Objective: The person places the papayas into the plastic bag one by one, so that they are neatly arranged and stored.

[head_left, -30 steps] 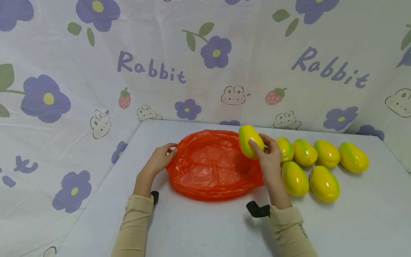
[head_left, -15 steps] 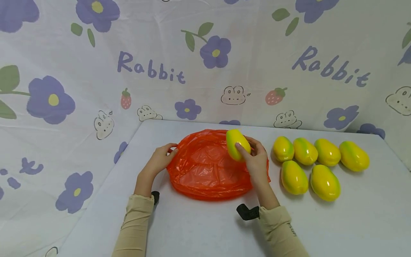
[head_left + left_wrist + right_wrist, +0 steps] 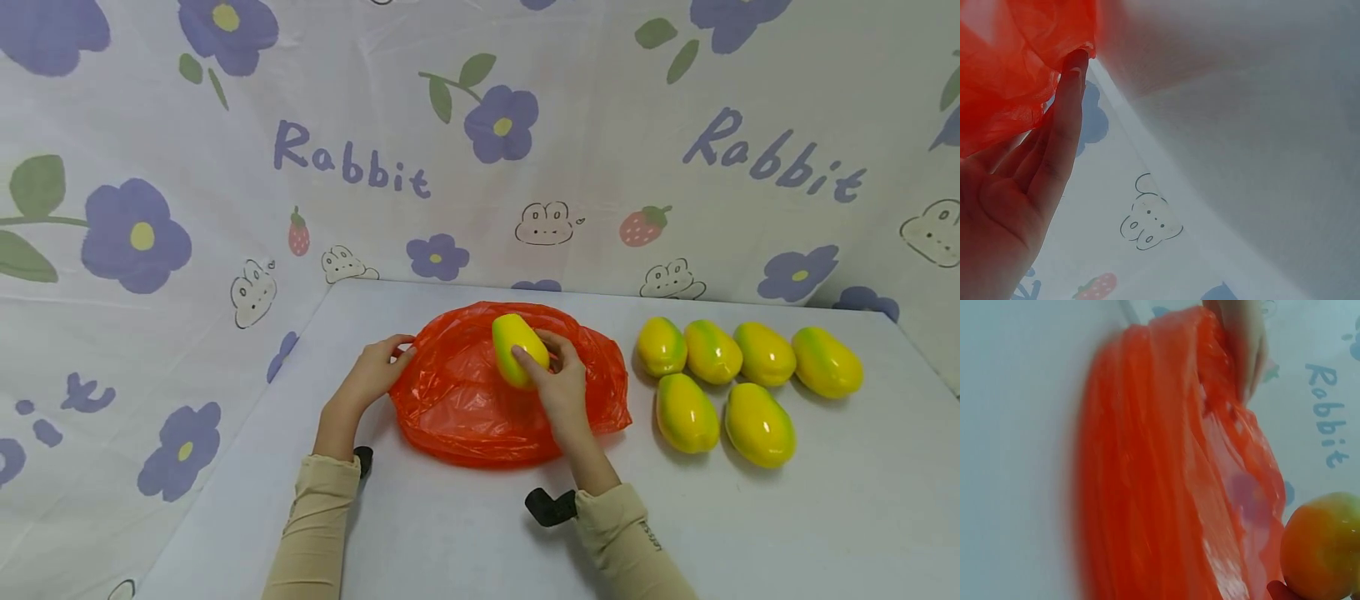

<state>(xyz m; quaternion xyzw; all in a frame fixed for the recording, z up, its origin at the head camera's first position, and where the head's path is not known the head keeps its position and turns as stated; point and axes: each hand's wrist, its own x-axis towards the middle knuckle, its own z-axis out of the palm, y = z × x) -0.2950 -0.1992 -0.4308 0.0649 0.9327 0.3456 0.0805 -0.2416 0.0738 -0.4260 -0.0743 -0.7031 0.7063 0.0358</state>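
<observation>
A red plastic bag [image 3: 480, 425] lies spread on the table with its mouth opened upward. My left hand [image 3: 372, 368] holds the bag's left rim; in the left wrist view, the fingers [image 3: 1060, 137] reach up to the red film. Over the bag's mouth, my right hand [image 3: 561, 379] grips a glossy yellow-green mango [image 3: 513, 346], thumb across its near side. The right wrist view catches part of that mango [image 3: 1319, 544] at the lower right, beside the bag's rim.
Several more mangoes [image 3: 759, 425] stand in two rows on the white table [image 3: 847, 500], right of the bag. A cloth backdrop [image 3: 600, 150] printed with flowers and rabbits hangs behind the table. Each wrist carries a black camera mount [image 3: 551, 507].
My right hand has carried the mango leftward from the bag's right edge to over its mouth, slightly lower. My left hand has stayed at the left rim.
</observation>
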